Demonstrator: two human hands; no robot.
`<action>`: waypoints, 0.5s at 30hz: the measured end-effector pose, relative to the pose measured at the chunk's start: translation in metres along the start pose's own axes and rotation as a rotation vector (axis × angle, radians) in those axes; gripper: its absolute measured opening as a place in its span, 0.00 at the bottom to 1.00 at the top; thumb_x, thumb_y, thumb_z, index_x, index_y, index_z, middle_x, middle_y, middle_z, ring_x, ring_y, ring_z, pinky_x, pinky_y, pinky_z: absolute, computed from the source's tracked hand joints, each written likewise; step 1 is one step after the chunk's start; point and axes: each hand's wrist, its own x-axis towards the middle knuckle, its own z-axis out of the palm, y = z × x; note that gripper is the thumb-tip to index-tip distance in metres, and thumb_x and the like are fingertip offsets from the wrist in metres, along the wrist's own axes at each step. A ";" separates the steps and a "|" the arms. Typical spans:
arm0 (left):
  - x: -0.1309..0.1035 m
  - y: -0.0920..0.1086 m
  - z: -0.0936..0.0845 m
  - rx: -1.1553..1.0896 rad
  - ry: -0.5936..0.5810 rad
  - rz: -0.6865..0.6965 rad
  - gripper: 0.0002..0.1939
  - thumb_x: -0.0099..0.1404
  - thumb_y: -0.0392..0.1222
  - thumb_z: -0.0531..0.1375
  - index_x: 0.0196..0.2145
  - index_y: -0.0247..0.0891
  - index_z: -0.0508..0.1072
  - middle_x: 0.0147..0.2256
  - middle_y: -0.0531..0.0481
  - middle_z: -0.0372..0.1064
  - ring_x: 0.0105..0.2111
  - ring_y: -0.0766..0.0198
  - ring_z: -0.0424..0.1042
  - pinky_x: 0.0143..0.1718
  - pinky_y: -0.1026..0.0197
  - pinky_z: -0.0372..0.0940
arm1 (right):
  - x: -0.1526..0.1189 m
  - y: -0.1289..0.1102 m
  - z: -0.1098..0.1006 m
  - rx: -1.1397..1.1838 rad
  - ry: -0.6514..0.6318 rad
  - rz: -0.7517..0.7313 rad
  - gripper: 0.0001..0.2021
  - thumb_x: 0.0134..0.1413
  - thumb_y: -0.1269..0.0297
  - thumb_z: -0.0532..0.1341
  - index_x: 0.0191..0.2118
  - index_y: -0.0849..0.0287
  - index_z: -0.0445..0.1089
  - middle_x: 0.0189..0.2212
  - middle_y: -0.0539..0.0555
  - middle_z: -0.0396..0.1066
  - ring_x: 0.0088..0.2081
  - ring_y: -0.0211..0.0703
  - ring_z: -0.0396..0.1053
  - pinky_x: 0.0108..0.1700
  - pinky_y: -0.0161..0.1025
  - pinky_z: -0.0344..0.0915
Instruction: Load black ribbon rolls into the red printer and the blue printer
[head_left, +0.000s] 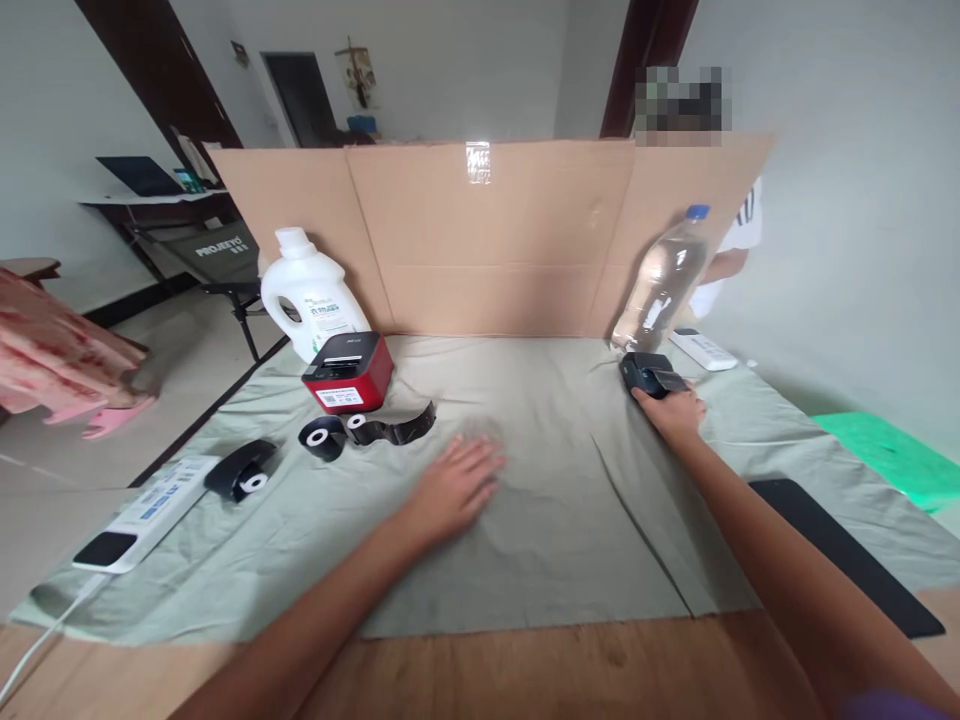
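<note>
My left hand (457, 485) lies palm down on the greenish-grey cloth (525, 560), fingers outstretched, slightly smeared by motion, holding nothing. At the far right of the cloth my right hand (679, 415) grips a small black boxy device (643, 372), whose exact kind I cannot make out. The device is just in front of a clear bottle (664, 285) with a blue cap. To the left of my left hand are a dark paper roll (409, 427) with a loose tail, a second dark roll (322, 438), and a red-and-black receipt printer (349, 370).
A cardboard panel (487, 240) stands across the back. White jug (311, 290), power strip (154, 505) and another dark roll (240, 470) are at left. At right lie a black flat slab (840, 550) and a white device (703, 349). A person (739, 240) is behind the panel.
</note>
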 end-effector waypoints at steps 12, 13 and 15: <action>-0.016 0.038 0.025 0.055 -0.265 0.101 0.31 0.74 0.56 0.41 0.70 0.47 0.47 0.72 0.50 0.39 0.71 0.51 0.37 0.70 0.42 0.37 | -0.027 -0.041 -0.021 -0.001 -0.027 0.015 0.43 0.41 0.45 0.70 0.58 0.71 0.62 0.55 0.80 0.61 0.59 0.74 0.58 0.59 0.60 0.55; -0.019 0.041 0.026 0.049 -0.265 0.104 0.32 0.73 0.58 0.42 0.70 0.48 0.46 0.72 0.50 0.39 0.71 0.48 0.36 0.69 0.40 0.37 | -0.041 -0.047 -0.023 0.013 -0.019 -0.032 0.42 0.40 0.45 0.70 0.57 0.68 0.62 0.54 0.77 0.63 0.58 0.73 0.60 0.58 0.60 0.56; -0.024 0.050 0.027 0.028 -0.268 0.136 0.33 0.72 0.60 0.44 0.70 0.50 0.46 0.72 0.51 0.37 0.71 0.45 0.34 0.69 0.36 0.35 | -0.072 -0.062 -0.026 0.034 -0.020 -0.127 0.42 0.38 0.45 0.70 0.56 0.68 0.63 0.51 0.74 0.66 0.56 0.71 0.63 0.56 0.59 0.59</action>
